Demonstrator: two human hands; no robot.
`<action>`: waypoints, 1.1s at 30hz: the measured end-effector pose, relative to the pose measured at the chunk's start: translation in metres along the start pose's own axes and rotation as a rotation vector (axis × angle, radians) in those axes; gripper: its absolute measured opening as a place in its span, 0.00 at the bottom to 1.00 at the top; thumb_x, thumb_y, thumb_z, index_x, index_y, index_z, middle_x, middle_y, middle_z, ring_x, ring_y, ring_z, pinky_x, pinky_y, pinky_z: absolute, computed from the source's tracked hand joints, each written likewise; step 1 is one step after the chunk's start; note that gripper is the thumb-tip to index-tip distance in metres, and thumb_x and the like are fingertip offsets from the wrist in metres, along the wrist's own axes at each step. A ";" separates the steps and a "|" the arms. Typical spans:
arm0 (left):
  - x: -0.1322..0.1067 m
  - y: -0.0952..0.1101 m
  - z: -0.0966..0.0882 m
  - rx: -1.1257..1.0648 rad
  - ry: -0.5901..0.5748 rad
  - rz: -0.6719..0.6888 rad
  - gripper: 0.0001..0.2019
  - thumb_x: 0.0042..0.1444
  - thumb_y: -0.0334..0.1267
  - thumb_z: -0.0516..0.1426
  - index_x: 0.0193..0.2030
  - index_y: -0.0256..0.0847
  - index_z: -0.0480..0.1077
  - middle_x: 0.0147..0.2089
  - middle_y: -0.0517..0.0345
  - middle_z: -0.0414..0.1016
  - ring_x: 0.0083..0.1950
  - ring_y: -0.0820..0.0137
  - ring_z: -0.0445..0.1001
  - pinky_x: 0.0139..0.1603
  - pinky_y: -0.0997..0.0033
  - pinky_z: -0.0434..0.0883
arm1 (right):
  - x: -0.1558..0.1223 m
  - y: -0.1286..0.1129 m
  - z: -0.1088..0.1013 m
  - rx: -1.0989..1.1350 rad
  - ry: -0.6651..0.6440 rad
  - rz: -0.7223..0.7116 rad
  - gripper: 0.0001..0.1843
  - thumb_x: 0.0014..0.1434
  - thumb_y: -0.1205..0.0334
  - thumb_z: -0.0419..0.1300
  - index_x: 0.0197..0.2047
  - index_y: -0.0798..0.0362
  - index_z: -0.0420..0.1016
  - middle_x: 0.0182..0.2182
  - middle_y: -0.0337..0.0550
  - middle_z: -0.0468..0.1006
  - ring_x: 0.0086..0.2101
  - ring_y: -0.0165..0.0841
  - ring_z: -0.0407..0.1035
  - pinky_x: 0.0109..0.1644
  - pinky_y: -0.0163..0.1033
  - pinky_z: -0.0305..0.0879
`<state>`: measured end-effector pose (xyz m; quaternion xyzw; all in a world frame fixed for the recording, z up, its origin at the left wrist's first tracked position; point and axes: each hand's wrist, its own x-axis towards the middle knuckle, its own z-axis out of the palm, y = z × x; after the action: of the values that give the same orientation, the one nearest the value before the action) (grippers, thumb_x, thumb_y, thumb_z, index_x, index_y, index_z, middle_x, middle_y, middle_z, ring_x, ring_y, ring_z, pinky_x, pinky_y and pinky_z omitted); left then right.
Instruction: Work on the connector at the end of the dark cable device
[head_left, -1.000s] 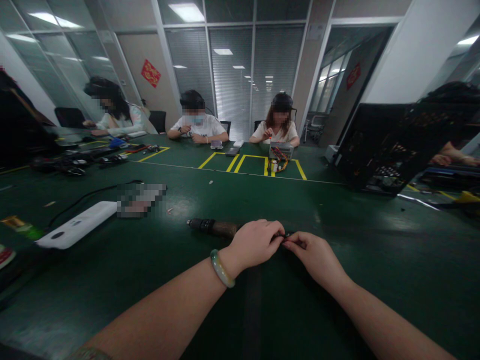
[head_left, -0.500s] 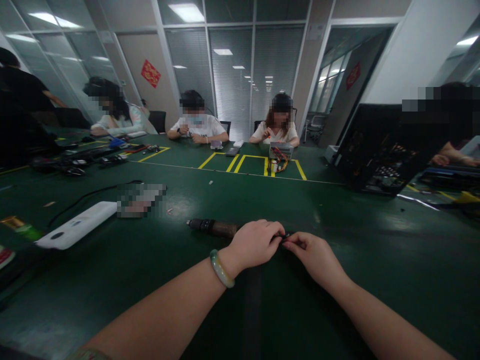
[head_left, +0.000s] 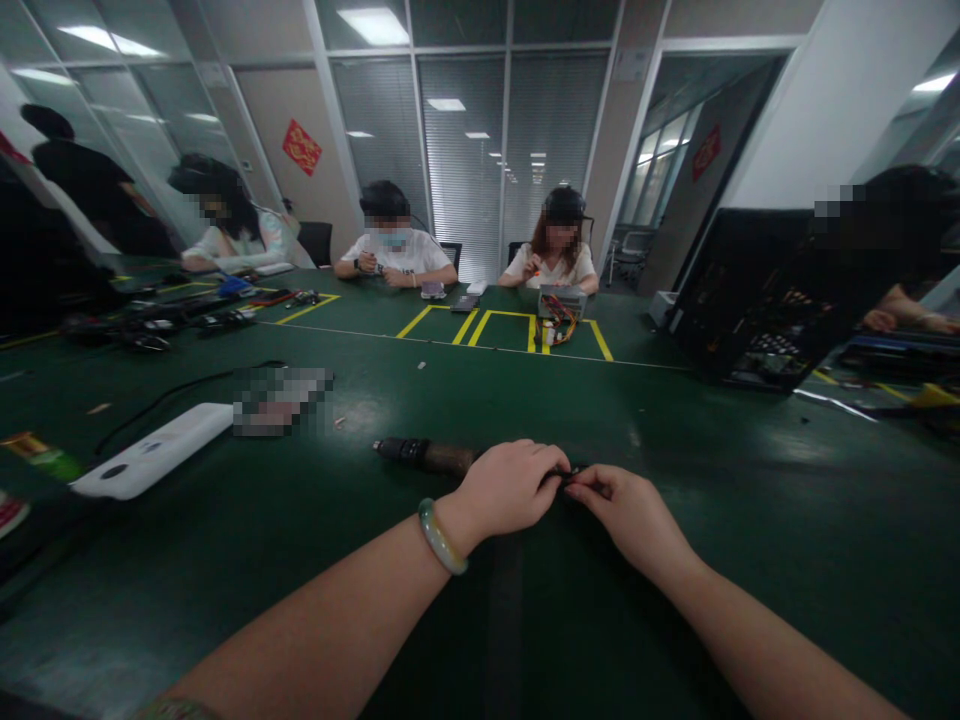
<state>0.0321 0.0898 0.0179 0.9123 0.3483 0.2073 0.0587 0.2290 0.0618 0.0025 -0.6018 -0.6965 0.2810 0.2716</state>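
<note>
An electric screwdriver (head_left: 442, 458) lies sideways on the green table, its metal tip and black collar pointing left and its body worn brown-grey. My left hand (head_left: 510, 487) is closed over its rear part, so that end is mostly hidden; a green bangle circles the wrist. Close against the left fingertips, my right hand (head_left: 630, 510) pinches with thumb and forefinger at a small dark piece (head_left: 574, 472) by the tool's rear end. Whether this piece is a plug or part of the tool cannot be made out.
To the left lie a long white device (head_left: 161, 450), a black cable (head_left: 180, 382) and a green bottle (head_left: 52, 458). A black computer case (head_left: 765, 300) stands at right. Across the table, a metal box with wires (head_left: 562, 303) sits before a seated person (head_left: 551, 255).
Both my hands and the screwdriver stay in practically the same place. At the far left, a standing person in black has shifted to the right.
</note>
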 end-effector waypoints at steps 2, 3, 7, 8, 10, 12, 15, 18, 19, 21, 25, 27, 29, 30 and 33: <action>0.000 0.000 -0.001 -0.005 0.004 -0.001 0.07 0.63 0.35 0.52 0.47 0.44 0.67 0.44 0.58 0.73 0.46 0.66 0.71 0.48 0.64 0.68 | 0.000 0.001 0.000 -0.001 -0.001 -0.001 0.08 0.60 0.55 0.59 0.35 0.45 0.79 0.33 0.34 0.81 0.34 0.35 0.74 0.36 0.36 0.64; 0.000 0.000 -0.001 -0.008 0.003 0.002 0.08 0.62 0.35 0.53 0.47 0.43 0.67 0.44 0.58 0.73 0.46 0.66 0.71 0.48 0.63 0.68 | 0.000 0.001 0.001 0.002 -0.004 0.000 0.08 0.60 0.55 0.59 0.36 0.45 0.79 0.33 0.34 0.81 0.35 0.35 0.74 0.36 0.36 0.64; -0.001 -0.001 0.000 -0.018 -0.001 0.023 0.10 0.59 0.36 0.56 0.48 0.44 0.67 0.45 0.58 0.73 0.47 0.64 0.71 0.48 0.63 0.68 | 0.000 0.000 0.000 0.008 -0.022 0.016 0.09 0.61 0.54 0.58 0.36 0.45 0.79 0.34 0.35 0.81 0.35 0.35 0.74 0.36 0.36 0.65; -0.001 -0.001 0.001 -0.019 0.003 0.024 0.10 0.59 0.36 0.56 0.48 0.44 0.67 0.45 0.58 0.73 0.47 0.64 0.71 0.48 0.63 0.68 | 0.000 0.000 0.000 0.008 -0.023 0.018 0.09 0.61 0.54 0.58 0.36 0.45 0.79 0.34 0.35 0.81 0.35 0.36 0.74 0.36 0.36 0.65; 0.000 -0.002 0.002 -0.015 0.014 0.019 0.09 0.59 0.34 0.56 0.47 0.44 0.67 0.44 0.59 0.73 0.47 0.65 0.71 0.47 0.64 0.68 | 0.000 0.000 0.000 0.009 -0.023 0.016 0.09 0.61 0.54 0.58 0.36 0.45 0.79 0.34 0.35 0.81 0.36 0.36 0.74 0.36 0.37 0.65; 0.000 -0.003 0.002 -0.007 0.014 0.014 0.07 0.59 0.34 0.56 0.45 0.44 0.67 0.43 0.60 0.73 0.45 0.66 0.71 0.46 0.64 0.68 | 0.000 -0.001 0.000 0.016 -0.020 0.011 0.09 0.61 0.54 0.58 0.36 0.45 0.79 0.34 0.35 0.81 0.36 0.36 0.74 0.37 0.37 0.65; 0.000 -0.002 0.002 0.000 0.003 0.007 0.04 0.60 0.36 0.55 0.42 0.43 0.67 0.40 0.60 0.72 0.43 0.66 0.71 0.44 0.64 0.68 | 0.000 0.001 0.000 0.021 -0.024 0.010 0.09 0.61 0.55 0.58 0.38 0.45 0.79 0.35 0.35 0.81 0.36 0.35 0.74 0.37 0.37 0.65; 0.000 -0.002 0.001 0.012 -0.004 0.004 0.04 0.60 0.37 0.55 0.41 0.42 0.68 0.40 0.59 0.72 0.43 0.66 0.71 0.44 0.64 0.68 | 0.001 0.003 0.001 0.016 -0.016 0.007 0.09 0.61 0.55 0.58 0.37 0.46 0.79 0.35 0.36 0.81 0.36 0.36 0.74 0.37 0.37 0.65; 0.000 -0.002 0.001 0.017 -0.006 0.005 0.05 0.60 0.37 0.56 0.42 0.42 0.68 0.40 0.59 0.72 0.43 0.66 0.71 0.44 0.65 0.68 | 0.001 0.004 0.001 0.013 -0.011 0.003 0.09 0.60 0.55 0.58 0.36 0.47 0.79 0.35 0.36 0.81 0.36 0.36 0.74 0.37 0.37 0.65; 0.000 -0.002 0.001 0.024 -0.008 0.007 0.05 0.58 0.36 0.57 0.42 0.42 0.68 0.40 0.58 0.72 0.44 0.65 0.71 0.45 0.65 0.68 | 0.001 0.004 0.002 0.008 -0.009 -0.002 0.09 0.60 0.55 0.59 0.36 0.46 0.79 0.35 0.36 0.81 0.36 0.36 0.74 0.38 0.37 0.65; 0.000 -0.003 0.002 0.026 -0.013 -0.002 0.04 0.59 0.35 0.56 0.41 0.42 0.68 0.39 0.59 0.72 0.44 0.66 0.71 0.44 0.65 0.68 | 0.001 0.003 0.001 0.009 -0.022 0.003 0.08 0.60 0.55 0.59 0.37 0.46 0.79 0.36 0.36 0.81 0.36 0.36 0.74 0.38 0.37 0.65; 0.000 -0.002 0.002 0.026 -0.007 -0.009 0.03 0.60 0.35 0.55 0.41 0.42 0.68 0.39 0.58 0.73 0.43 0.66 0.71 0.44 0.65 0.67 | 0.001 0.003 0.001 0.007 -0.023 0.001 0.08 0.61 0.56 0.59 0.37 0.45 0.79 0.36 0.36 0.81 0.36 0.35 0.74 0.38 0.37 0.65; 0.000 -0.001 0.001 0.028 -0.004 -0.010 0.03 0.60 0.36 0.55 0.40 0.42 0.68 0.39 0.58 0.72 0.43 0.66 0.71 0.44 0.65 0.67 | 0.002 0.004 0.001 0.007 -0.022 -0.005 0.08 0.61 0.56 0.59 0.36 0.45 0.79 0.36 0.35 0.81 0.36 0.35 0.74 0.38 0.37 0.65; 0.001 -0.001 0.001 0.032 -0.006 -0.010 0.03 0.61 0.36 0.55 0.39 0.42 0.68 0.38 0.59 0.72 0.42 0.66 0.71 0.43 0.65 0.67 | 0.002 0.004 0.001 0.008 -0.021 -0.007 0.08 0.61 0.56 0.59 0.36 0.45 0.79 0.36 0.35 0.81 0.36 0.35 0.74 0.39 0.37 0.65; 0.001 0.000 0.000 0.043 -0.020 -0.006 0.03 0.61 0.37 0.55 0.39 0.42 0.68 0.38 0.59 0.72 0.42 0.67 0.70 0.43 0.66 0.67 | 0.003 0.006 0.001 0.007 -0.032 -0.006 0.08 0.61 0.55 0.58 0.38 0.45 0.79 0.36 0.35 0.81 0.36 0.35 0.74 0.37 0.36 0.65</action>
<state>0.0331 0.0906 0.0184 0.9142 0.3550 0.1907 0.0434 0.2318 0.0653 -0.0026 -0.5940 -0.7017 0.2924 0.2634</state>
